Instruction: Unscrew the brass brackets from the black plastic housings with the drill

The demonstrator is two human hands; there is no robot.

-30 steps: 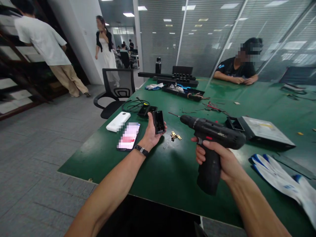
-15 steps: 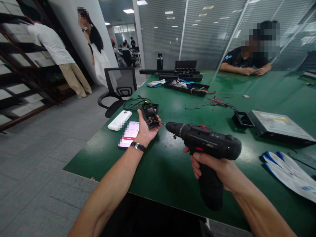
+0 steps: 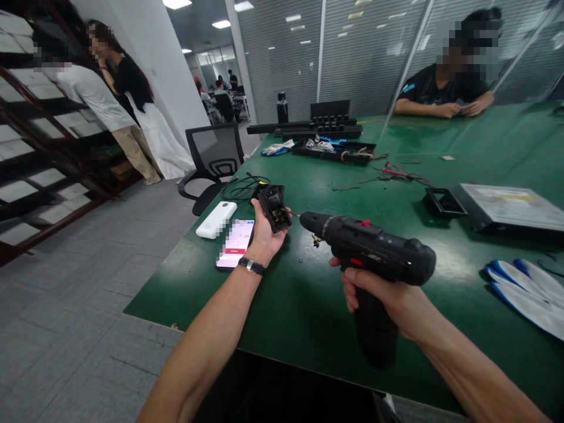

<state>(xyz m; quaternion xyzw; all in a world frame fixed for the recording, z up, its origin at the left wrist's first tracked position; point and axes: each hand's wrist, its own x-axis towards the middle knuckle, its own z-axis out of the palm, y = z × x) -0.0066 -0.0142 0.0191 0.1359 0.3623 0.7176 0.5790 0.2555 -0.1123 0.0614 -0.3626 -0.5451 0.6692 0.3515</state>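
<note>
Held above the table, a small black open-topped box point(image 3: 275, 212) with brass-coloured parts inside rests in my left hand point(image 3: 268, 234), fingers and thumb closed around its sides. My right hand point(image 3: 374, 294) is wrapped around the grip of a black cordless drill point(image 3: 374, 245). The drill's thin bit points left, its tip close to the box's right side; whether it touches cannot be made out. Below the chuck lie a few small brass-coloured pieces point(image 3: 316, 240) on the green table point(image 3: 304, 305). A lit phone point(image 3: 236, 242) lies beside my left wrist.
A white power bank point(image 3: 215, 219) and black cable point(image 3: 240, 187) lie left. Farther back is a black tray point(image 3: 335, 154) of tools and wires. To the right are a black frame point(image 3: 443, 202), a flat metal box point(image 3: 511, 205) and white-blue gloves point(image 3: 526, 294). A person sits across the table.
The view has shifted slightly. The box in my left hand is tilted a little differently, and the drill bit remains beside it. Both hands keep their hold.
</note>
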